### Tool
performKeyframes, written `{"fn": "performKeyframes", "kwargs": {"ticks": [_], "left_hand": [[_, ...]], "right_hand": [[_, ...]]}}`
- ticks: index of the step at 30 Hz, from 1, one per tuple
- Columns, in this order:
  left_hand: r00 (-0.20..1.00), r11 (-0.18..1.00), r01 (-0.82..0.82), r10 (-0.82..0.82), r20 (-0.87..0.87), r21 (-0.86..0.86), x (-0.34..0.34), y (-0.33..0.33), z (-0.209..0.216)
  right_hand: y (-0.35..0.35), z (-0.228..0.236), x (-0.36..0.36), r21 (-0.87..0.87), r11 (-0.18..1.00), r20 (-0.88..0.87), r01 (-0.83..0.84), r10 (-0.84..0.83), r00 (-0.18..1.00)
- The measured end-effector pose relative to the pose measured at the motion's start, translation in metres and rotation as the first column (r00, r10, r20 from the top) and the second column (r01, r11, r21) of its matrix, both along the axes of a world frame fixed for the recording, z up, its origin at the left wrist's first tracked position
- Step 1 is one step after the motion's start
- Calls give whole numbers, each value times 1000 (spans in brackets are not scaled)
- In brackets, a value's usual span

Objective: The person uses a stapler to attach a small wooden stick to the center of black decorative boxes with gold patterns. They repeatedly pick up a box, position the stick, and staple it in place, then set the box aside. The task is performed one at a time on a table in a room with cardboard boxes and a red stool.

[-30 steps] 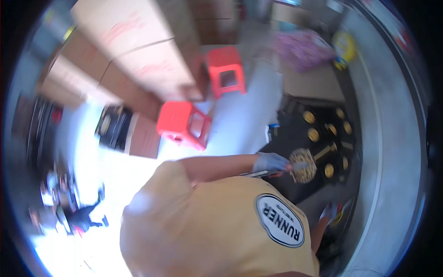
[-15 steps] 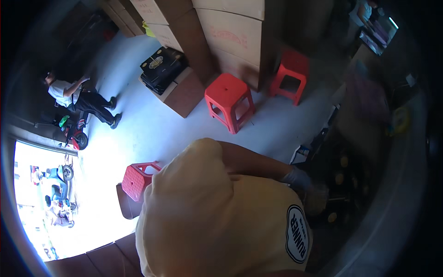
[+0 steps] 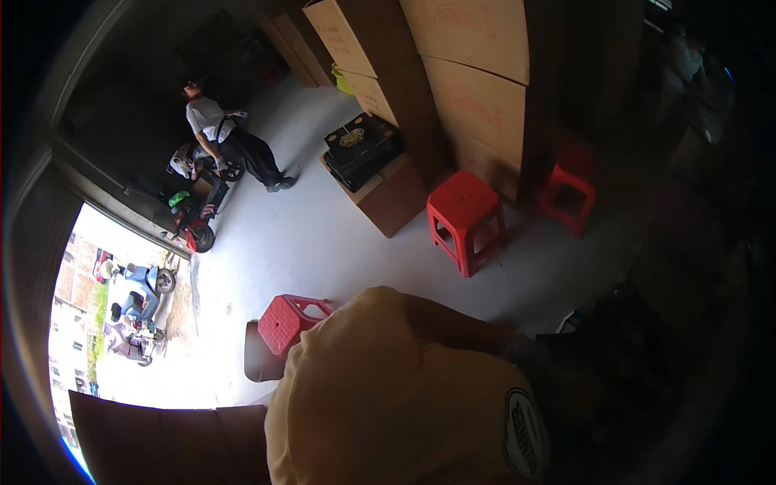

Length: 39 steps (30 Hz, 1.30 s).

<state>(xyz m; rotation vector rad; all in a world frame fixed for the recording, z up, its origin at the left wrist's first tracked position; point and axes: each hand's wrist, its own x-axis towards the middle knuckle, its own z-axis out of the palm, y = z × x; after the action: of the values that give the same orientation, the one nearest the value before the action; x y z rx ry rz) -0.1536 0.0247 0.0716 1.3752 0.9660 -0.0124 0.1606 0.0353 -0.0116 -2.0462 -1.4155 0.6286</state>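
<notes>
My left arm (image 3: 461, 323) reaches right from the sleeve of a yellow shirt (image 3: 372, 396). My left hand (image 3: 524, 347) is at the far end, sunk in shadow and blurred. It looks pale, as if gloved, but its fingers cannot be made out, nor can anything they may hold. Dark, blurred shapes lie around the hand on the right, too dim to name. My right hand does not show.
Red plastic stools (image 3: 465, 210) stand on the grey floor. Tall cardboard cartons (image 3: 477, 105) are stacked behind, with black boxes (image 3: 364, 145) on a lower carton (image 3: 388, 198). Another person (image 3: 230, 133) is near a red scooter (image 3: 198, 230), left of a bright doorway with parked scooters (image 3: 141, 291).
The whole view has shifted, so the room sits farther right and lower. The area around my left hand has become darker. The other person has changed stance and is beside the scooter.
</notes>
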Motion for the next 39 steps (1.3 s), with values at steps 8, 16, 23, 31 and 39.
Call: {"fn": "performKeyframes", "kwargs": {"ticks": [8, 16, 23, 31, 39], "left_hand": [[784, 976, -54, 172, 596, -210, 16, -11, -29], [735, 925, -61, 295, 611, -375, -33, -22, 49], [378, 858, -253, 514, 770, -448, -109, 26, 9], [107, 667, -706, 433, 895, -239, -251, 80, 145], [-90, 512, -803, 404, 910, -306, -207, 1, 153]], "right_hand": [[-15, 11, 14, 32, 996, 20, 86, -87, 996], [-56, 31, 7, 115, 949, -23, 294, -294, 956], [-97, 116, -31, 293, 798, -205, 526, -485, 850], [-100, 234, -198, 424, 878, -583, 220, 79, 808], [-53, 334, -377, 738, 494, 43, -459, 645, 763]]}}
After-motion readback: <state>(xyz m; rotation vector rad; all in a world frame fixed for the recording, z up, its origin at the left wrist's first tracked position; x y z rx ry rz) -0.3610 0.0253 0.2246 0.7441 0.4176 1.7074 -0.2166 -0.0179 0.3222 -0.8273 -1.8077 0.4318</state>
